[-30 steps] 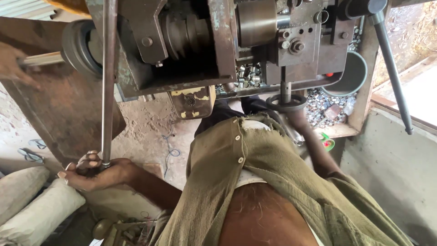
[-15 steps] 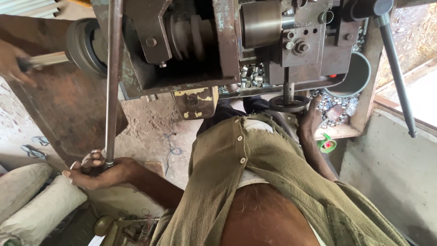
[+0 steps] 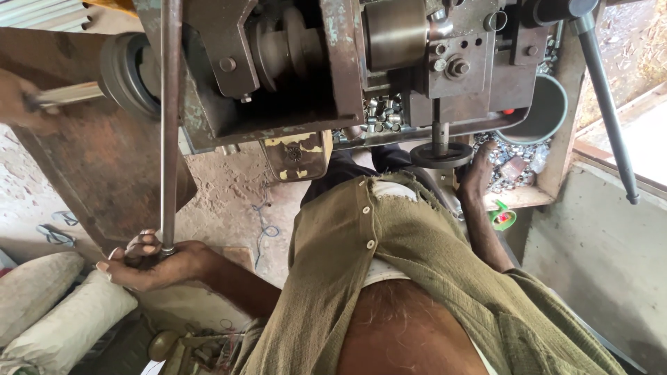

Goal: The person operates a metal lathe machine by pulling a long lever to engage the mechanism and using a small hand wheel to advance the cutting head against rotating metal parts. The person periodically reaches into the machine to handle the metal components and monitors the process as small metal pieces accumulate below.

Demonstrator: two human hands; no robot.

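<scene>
**Both hands on machine, lever end cupped in left**

Left hand [image 3: 149,260] low at left edge of view, palm up, fingers curled round bottom end of long steel lever rod [image 3: 169,125]; rod end seated in palm, grip closed on it. Rod running straight up past left side of machine body [image 3: 292,76], top end out of frame.

Right hand [image 3: 479,173] raised to underside of machine, just beside round handwheel [image 3: 440,155] on its short vertical shaft. Fingers against machine base; closed or spread: cannot tell, tips hidden.

Containers: wooden tray [image 3: 517,198] under right end of machine, holding heap of small bright metal parts [image 3: 511,163], loose, piled. Grey round bowl [image 3: 538,114] standing at tray's far right, contents not visible. More small parts [image 3: 381,114] lying in gap in middle of machine frame.

Around: belt pulley [image 3: 125,73] at machine's left end. Second long handle [image 3: 604,104] slanting down at right edge. Yellow-painted plate [image 3: 295,156] hanging below machine centre. Rusty steel sheet [image 3: 97,167] leaning behind rod. Pale sacks [image 3: 62,312] on floor at lower left corner. Small green item [image 3: 501,219] below tray.

Another person's hand [image 3: 21,104] at far left edge, gripping pale bar [image 3: 69,94] pointing at pulley.

Olive shirt [image 3: 417,278] filling lower centre, blocking view of floor under machine.
</scene>
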